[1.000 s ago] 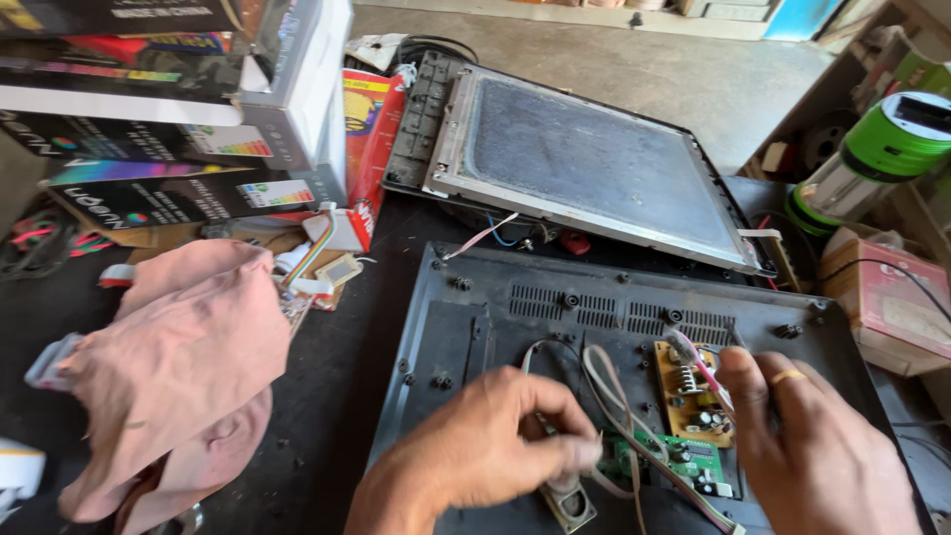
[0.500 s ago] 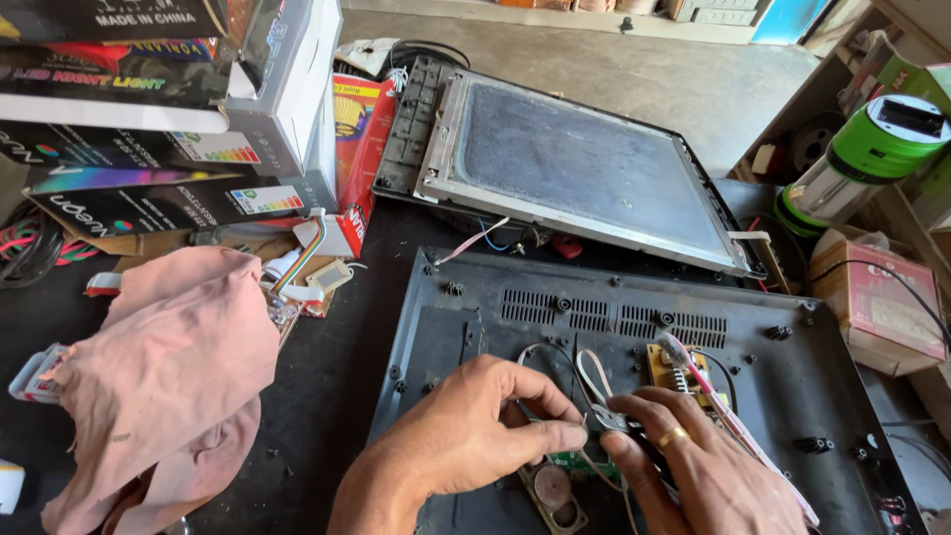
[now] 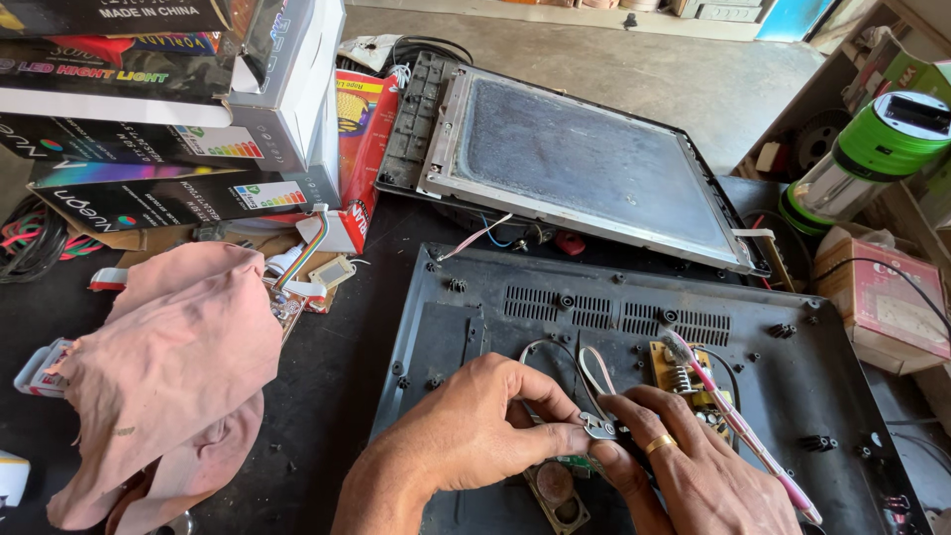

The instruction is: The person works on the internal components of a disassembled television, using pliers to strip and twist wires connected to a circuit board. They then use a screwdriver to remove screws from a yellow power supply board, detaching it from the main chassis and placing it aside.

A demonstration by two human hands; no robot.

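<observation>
Both hands meet over the lower middle of a dark plastic back cover [image 3: 475,317] that lies flat on the worktop [image 3: 327,386], and a small metal connector [image 3: 598,428] sits right between their fingertips. The left hand [image 3: 466,436] comes in from the bottom edge with its thumb and forefinger pinched together on the left end of the connector, so its grip is closed on that piece. The right hand [image 3: 693,476], which wears a gold ring [image 3: 659,445], presses its forefinger and thumb against the connector's right end, a closed grip on the same part; a pink and white toothbrush [image 3: 738,431] runs slantwise along the outer side of this hand, and whether the hand holds it cannot be told. Thin grey wires [image 3: 575,367] loop up from the connector across the cover. Just beyond the right fingers a small yellow circuit board [image 3: 684,372] with a coil is fixed to the cover, and a little round speaker [image 3: 553,485] shows below the left thumb. Farther back, a flat screen panel [image 3: 594,159] in a metal frame lies tilted, well apart from the hands. A pink cloth [image 3: 168,367] is heaped on the left of the worktop, beneath a stack of printed boxes [image 3: 168,109], and a green lantern [image 3: 872,159] stands at the far right.
</observation>
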